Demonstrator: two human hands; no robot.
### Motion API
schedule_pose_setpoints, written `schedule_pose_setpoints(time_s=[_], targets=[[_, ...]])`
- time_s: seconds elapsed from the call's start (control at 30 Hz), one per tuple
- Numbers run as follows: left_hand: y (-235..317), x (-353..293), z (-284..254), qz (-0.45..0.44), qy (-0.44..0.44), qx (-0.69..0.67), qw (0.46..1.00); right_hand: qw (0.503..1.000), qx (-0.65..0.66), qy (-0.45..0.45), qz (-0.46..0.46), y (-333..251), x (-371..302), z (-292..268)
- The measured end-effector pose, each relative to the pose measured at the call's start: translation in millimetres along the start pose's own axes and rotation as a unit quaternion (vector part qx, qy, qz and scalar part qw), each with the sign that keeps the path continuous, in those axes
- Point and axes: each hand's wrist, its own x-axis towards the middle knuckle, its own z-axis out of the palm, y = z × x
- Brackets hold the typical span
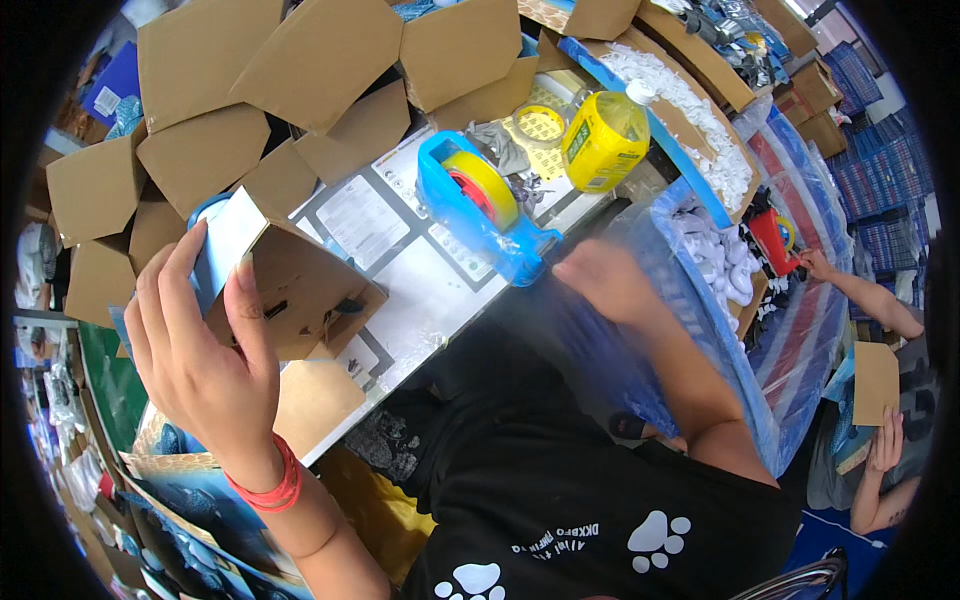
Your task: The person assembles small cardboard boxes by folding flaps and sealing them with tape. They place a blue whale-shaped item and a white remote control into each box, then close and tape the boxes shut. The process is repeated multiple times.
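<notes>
My left hand (195, 345) is closed on the upper edge of a small brown cardboard box (295, 285) with cut-out slots in its side. Its thumb and fingers pinch a pale blue-white panel (235, 240) at the top. Beside the front end of a blue tape dispenser (440, 200) is my right hand (610, 282), smeared by motion, so its fingers cannot be read. A roll of yellow tape (482, 190) on a red core sits in the dispenser.
Open cardboard cartons (320, 60) line the table's far left. A yellow bottle (606, 140) and a loose tape roll (538, 125) stand behind the dispenser. White parts fill a bin (700, 245) at right. A co-worker's hand (818, 266) touches a red tape dispenser (772, 243); the other holds brown card (876, 383).
</notes>
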Motion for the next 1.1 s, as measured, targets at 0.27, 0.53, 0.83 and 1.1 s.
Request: schedule_pose_setpoints(time_s=[0.27,0.53,0.83,1.1], targets=[[0,-1,-6,-0.022,0.032,-0.052,0.998,0.988,-0.152,-0.002,-0.007,-24,7,-34],[1,-4,3,-0.060,0.096,-0.080,0.990,0.970,-0.076,-0.172,-0.151,-196,51,-25],[4,-9,-11,-0.094,0.053,-0.101,0.989,0.954,0.125,-0.176,-0.206,-274,48,24],[10,-17,-4,-0.073,0.107,-0.063,0.990,0.982,0.109,-0.112,-0.108,-258,27,36]])
